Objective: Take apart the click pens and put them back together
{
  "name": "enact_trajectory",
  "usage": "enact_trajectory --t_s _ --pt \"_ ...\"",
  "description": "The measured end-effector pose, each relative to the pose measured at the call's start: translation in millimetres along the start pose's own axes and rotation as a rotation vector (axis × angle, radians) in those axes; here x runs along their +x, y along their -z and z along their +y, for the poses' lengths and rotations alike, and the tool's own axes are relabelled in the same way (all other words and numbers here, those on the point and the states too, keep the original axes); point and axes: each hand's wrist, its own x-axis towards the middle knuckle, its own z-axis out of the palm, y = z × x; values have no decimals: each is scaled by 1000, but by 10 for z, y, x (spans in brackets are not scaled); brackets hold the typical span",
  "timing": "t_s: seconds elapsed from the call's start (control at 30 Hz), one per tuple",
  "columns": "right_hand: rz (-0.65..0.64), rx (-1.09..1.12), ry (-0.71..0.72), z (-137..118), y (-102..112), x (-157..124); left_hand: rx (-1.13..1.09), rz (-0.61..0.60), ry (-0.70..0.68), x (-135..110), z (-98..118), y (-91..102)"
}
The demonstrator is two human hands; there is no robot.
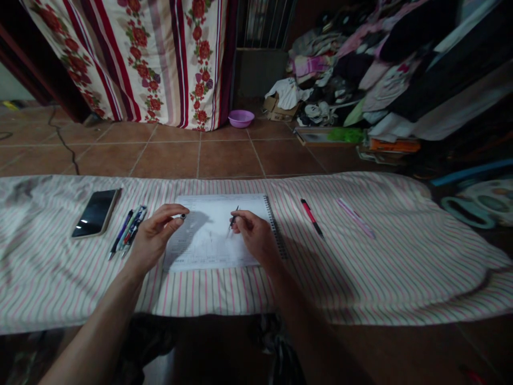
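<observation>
My left hand (158, 230) is closed in a pinch over the left edge of a spiral notebook (212, 251). Between its thumb and forefinger is a small pen part (183, 216), its round dark end facing out; the rest is hidden. My right hand (254, 230) is closed above the page's right half, its fingertips around a thin dark pen piece (234, 218) that tilts upward. The two hands are apart. The notebook lies open, with faint printed lines on its white page. Left of it lies a bunch of several pens (128, 232).
A phone (96, 213) lies at the left on the striped cloth (224, 294). To the right are a red and black pen (311, 217) and a pale purple pen (355, 217). Beyond the cloth, a purple basin (241, 118) stands on the tiled floor, beside piled clothes (352, 69).
</observation>
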Motion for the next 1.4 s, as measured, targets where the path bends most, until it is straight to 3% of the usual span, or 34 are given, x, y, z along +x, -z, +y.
enact_trajectory --t_s 0.23,0.6,0.93,1.27,1.4 --pt "6 -3 1 1 -7 6 -257 68 56 3 22 -56" --pt "1 -7 9 13 -45 14 -262 -5 50 -29 101 -96" --pt "-10 0 10 24 -79 24 -260 -2 59 -27 101 -112" --pt "0 -9 44 28 -21 33 -5 22 148 -1 92 -146" --pt "33 67 -5 58 45 69 208 -32 89 -12 13 -169"
